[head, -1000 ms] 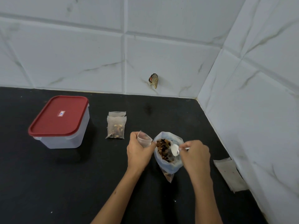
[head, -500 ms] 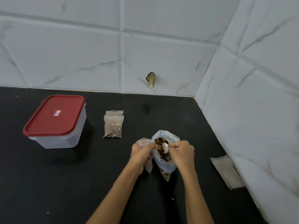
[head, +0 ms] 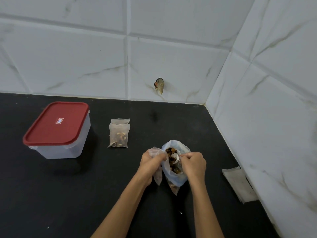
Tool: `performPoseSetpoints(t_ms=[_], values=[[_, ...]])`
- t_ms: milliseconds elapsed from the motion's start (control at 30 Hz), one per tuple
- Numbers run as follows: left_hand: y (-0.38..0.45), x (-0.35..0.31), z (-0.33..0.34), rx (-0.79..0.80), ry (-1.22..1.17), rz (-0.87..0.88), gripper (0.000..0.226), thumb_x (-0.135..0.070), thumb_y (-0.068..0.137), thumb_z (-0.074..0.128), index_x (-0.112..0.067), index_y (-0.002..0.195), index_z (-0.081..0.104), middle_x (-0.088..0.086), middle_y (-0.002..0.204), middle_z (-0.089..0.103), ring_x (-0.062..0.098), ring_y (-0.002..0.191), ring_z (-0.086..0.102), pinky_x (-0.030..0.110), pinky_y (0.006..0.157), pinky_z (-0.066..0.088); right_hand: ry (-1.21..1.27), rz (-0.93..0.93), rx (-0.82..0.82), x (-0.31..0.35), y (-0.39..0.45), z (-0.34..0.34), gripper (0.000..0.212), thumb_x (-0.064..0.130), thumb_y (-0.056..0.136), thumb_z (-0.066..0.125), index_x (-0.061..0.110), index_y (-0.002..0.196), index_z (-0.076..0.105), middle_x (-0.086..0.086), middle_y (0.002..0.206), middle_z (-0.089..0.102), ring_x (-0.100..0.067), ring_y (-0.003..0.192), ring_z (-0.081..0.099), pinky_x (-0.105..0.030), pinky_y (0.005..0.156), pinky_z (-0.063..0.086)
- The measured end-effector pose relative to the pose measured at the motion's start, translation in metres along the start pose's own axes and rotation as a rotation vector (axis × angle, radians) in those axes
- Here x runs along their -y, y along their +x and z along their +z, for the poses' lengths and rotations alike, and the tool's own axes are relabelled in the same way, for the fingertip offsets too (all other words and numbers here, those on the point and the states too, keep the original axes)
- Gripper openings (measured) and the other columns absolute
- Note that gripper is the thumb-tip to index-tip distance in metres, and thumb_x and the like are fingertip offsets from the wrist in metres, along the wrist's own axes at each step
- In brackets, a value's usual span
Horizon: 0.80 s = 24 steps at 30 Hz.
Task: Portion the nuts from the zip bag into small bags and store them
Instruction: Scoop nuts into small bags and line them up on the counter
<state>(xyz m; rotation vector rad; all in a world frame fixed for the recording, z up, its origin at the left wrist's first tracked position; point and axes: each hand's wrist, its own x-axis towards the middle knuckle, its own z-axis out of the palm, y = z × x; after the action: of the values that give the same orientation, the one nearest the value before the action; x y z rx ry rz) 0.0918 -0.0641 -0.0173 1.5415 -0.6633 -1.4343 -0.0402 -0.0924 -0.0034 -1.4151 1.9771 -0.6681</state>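
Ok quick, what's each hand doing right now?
Left hand: gripping a small bag.
Right hand: pinching a white spoon inside the zip bag.

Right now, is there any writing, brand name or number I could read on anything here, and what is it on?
Sticker on the red lid of the plastic container: a small red and white label, too small and blurred to read.
Filled small bags, zip bag, flat bags by the wall: no writing shows.
Nothing else carries text.
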Motion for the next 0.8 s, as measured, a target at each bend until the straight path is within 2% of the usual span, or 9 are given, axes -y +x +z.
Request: performPoseSetpoints(t_ms=[67, 133, 233, 300, 400, 500, 633, 733, 800], values=[[-0.002, -0.002, 0.001, 0.063, 0.008, 0.012, 0.023, -0.008, 0.078, 0.062, -0.009, 0.101, 0.066, 0.015, 0.102, 0.069, 0.024, 0.094, 0.066, 0.039, 0.083, 0.054, 0.071, 0.038, -0.016, -0.001, 0.000, 0.001, 0.016, 0.008, 0.087, 0.059, 0.001, 0.081, 0.072, 0.001, 0.083, 0.065, -0.006, 0.072, 0.057, -0.030, 0.066, 0.052], [-0.003, -0.003, 0.002, 0.095, 0.030, 0.028, 0.020, -0.007, 0.077, 0.062, -0.008, 0.097, 0.067, 0.016, 0.101, 0.070, 0.027, 0.097, 0.067, 0.043, 0.088, 0.053, 0.160, 0.102, 0.001, -0.004, 0.002, -0.001, 0.016, 0.007, 0.087, 0.059, 0.000, 0.081, 0.072, -0.002, 0.081, 0.065, -0.009, 0.074, 0.058, -0.038, 0.078, 0.053], [-0.002, -0.003, 0.004, 0.094, 0.039, 0.034, 0.021, -0.008, 0.076, 0.063, -0.008, 0.096, 0.067, 0.017, 0.103, 0.069, 0.026, 0.097, 0.067, 0.042, 0.089, 0.053, 0.308, 0.224, 0.077, -0.010, 0.004, -0.004, 0.019, 0.004, 0.084, 0.059, 0.014, 0.077, 0.072, 0.001, 0.078, 0.065, -0.009, 0.068, 0.054, -0.030, 0.066, 0.050], [-0.002, -0.002, 0.004, 0.071, 0.021, 0.030, 0.021, -0.007, 0.076, 0.062, -0.005, 0.097, 0.067, 0.018, 0.103, 0.068, 0.026, 0.095, 0.066, 0.040, 0.084, 0.054, 0.435, 0.313, 0.129, -0.013, 0.005, -0.007, 0.015, 0.003, 0.082, 0.062, 0.010, 0.084, 0.074, -0.003, 0.074, 0.068, -0.009, 0.061, 0.051, -0.024, 0.059, 0.042], [-0.003, -0.002, 0.002, 0.035, -0.020, 0.012, 0.023, -0.004, 0.078, 0.061, -0.003, 0.100, 0.066, 0.016, 0.103, 0.068, 0.023, 0.090, 0.065, 0.035, 0.077, 0.053, 0.563, 0.402, 0.190, -0.017, 0.005, -0.010, 0.014, -0.002, 0.081, 0.063, 0.004, 0.087, 0.074, -0.007, 0.068, 0.067, -0.008, 0.053, 0.046, -0.021, 0.054, 0.039], [-0.003, -0.001, -0.001, 0.017, -0.024, -0.005, 0.025, -0.006, 0.079, 0.062, -0.006, 0.104, 0.065, 0.013, 0.103, 0.067, 0.018, 0.088, 0.064, 0.030, 0.071, 0.052, 0.661, 0.426, 0.246, -0.018, 0.005, -0.012, 0.015, -0.004, 0.082, 0.061, 0.001, 0.091, 0.072, -0.009, 0.073, 0.068, -0.008, 0.056, 0.046, -0.020, 0.053, 0.038], [-0.007, -0.001, -0.003, 0.025, -0.013, 0.011, 0.022, -0.007, 0.080, 0.063, -0.008, 0.102, 0.065, 0.013, 0.105, 0.067, 0.017, 0.089, 0.063, 0.029, 0.072, 0.053, 0.673, 0.416, 0.252, -0.016, 0.005, -0.013, 0.014, -0.003, 0.083, 0.061, 0.002, 0.092, 0.071, -0.010, 0.077, 0.068, -0.009, 0.059, 0.047, -0.019, 0.053, 0.038], [-0.011, -0.004, -0.002, 0.016, -0.004, 0.052, 0.023, -0.008, 0.081, 0.065, -0.010, 0.103, 0.063, 0.008, 0.099, 0.066, 0.011, 0.084, 0.062, 0.018, 0.055, 0.050, 0.729, 0.403, 0.252, -0.015, 0.002, -0.018, 0.012, -0.003, 0.084, 0.062, -0.001, 0.092, 0.071, -0.012, 0.079, 0.068, -0.009, 0.057, 0.045, -0.020, 0.052, 0.038], [-0.010, -0.004, -0.003, -0.036, 0.028, 0.101, 0.027, -0.010, 0.080, 0.068, -0.013, 0.105, 0.059, 0.005, 0.098, 0.064, 0.011, 0.085, 0.062, 0.019, 0.058, 0.048, 0.775, 0.382, 0.236, -0.014, 0.000, -0.024, 0.013, -0.003, 0.084, 0.062, -0.004, 0.094, 0.070, -0.013, 0.078, 0.067, -0.009, 0.056, 0.044, -0.020, 0.052, 0.037]])
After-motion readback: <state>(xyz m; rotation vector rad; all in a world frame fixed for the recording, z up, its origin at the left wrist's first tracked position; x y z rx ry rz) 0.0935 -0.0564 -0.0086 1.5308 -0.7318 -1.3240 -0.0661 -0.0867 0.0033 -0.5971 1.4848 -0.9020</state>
